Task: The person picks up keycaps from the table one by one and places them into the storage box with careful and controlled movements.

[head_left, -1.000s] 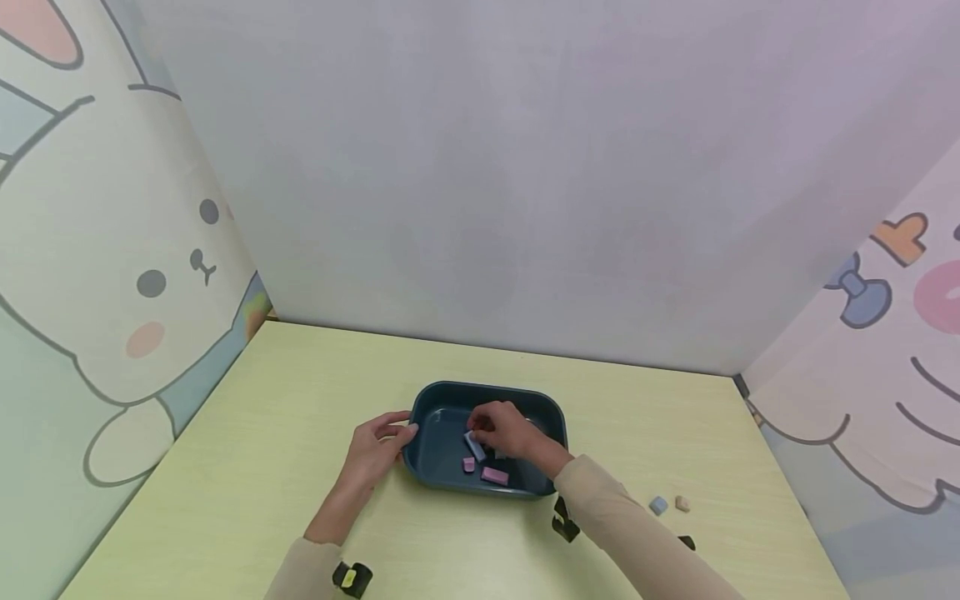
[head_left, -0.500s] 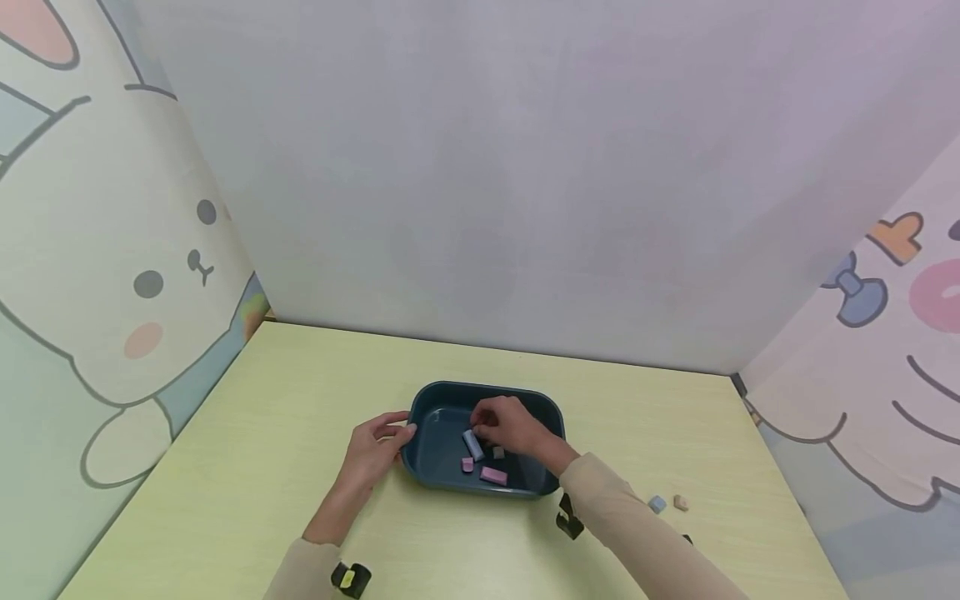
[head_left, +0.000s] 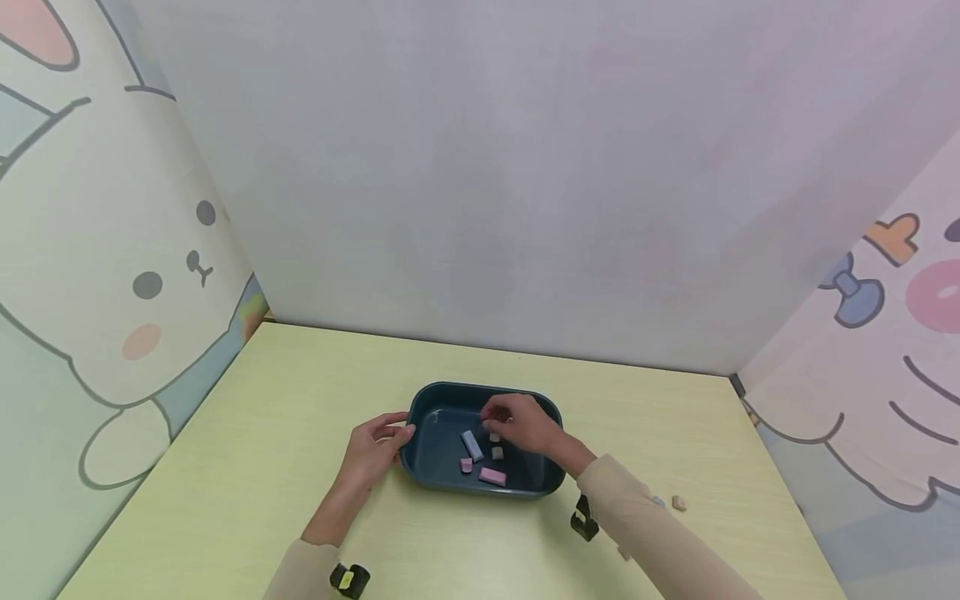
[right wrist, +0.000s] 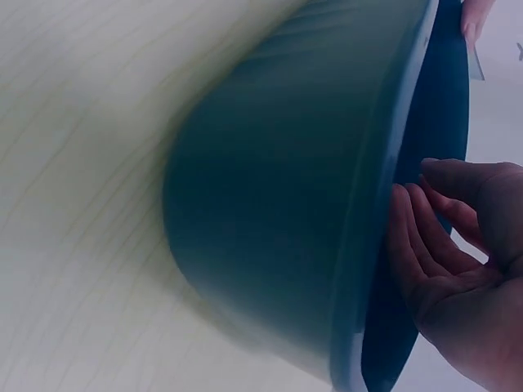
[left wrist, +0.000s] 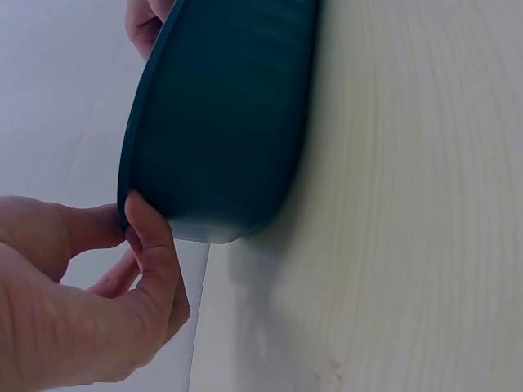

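Note:
A dark teal plastic tub (head_left: 442, 482) stands on the table. My left hand (head_left: 375, 446) grips its left rim, pinching the wall between thumb and fingers (left wrist: 155, 253). Over the right part of the tub hovers my right hand (head_left: 525, 425), its fingers loosely bent; nothing shows between thumb and fingertips in the right wrist view. On the tub's floor lie a long light-blue block (head_left: 472, 446), a small pink cube (head_left: 467, 465), a long pink block (head_left: 492, 477) and two small whitish blocks. One whitish block (head_left: 497, 453) is nearer me; the other whitish block (head_left: 495, 437) sits just below my right fingers.
On the pale yellow table (head_left: 300, 400), right of the tub, lie a small beige block (head_left: 679, 502) and a blue block (head_left: 659, 501) partly behind my right sleeve. Another beige piece (head_left: 624, 553) peeks out by the sleeve. A grey-white wall (head_left: 480, 208) borders the table's back.
My right hand has moved right, away from the long blue block. Both whitish blocks have come into view on the tub's floor. My left hand has stayed at the rim.

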### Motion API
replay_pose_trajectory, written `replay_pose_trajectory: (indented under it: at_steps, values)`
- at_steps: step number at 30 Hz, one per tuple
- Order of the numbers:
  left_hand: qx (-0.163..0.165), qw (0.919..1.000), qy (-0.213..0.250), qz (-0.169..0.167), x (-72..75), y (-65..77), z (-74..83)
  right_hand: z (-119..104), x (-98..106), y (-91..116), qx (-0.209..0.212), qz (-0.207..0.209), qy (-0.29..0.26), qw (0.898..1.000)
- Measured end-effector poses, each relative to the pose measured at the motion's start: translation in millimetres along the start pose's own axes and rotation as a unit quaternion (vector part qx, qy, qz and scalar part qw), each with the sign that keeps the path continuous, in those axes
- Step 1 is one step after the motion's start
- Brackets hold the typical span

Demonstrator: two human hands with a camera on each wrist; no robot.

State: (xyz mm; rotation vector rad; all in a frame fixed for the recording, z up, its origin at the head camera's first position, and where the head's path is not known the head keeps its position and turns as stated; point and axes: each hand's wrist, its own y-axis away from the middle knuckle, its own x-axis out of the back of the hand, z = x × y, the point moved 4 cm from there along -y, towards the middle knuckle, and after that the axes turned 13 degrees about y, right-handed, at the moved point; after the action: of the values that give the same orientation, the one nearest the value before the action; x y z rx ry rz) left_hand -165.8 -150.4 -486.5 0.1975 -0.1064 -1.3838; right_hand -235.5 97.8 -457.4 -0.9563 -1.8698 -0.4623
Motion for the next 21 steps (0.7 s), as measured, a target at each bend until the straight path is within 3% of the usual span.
replay_pose_trajectory:
  at_steps: [21]
  values:
    - [0.002, 1.0, 0.008, -0.003, 0.0, 0.0, 0.2, 13.5, 12.5, 19.7, -0.024, 0.021, 0.002, 0.999]
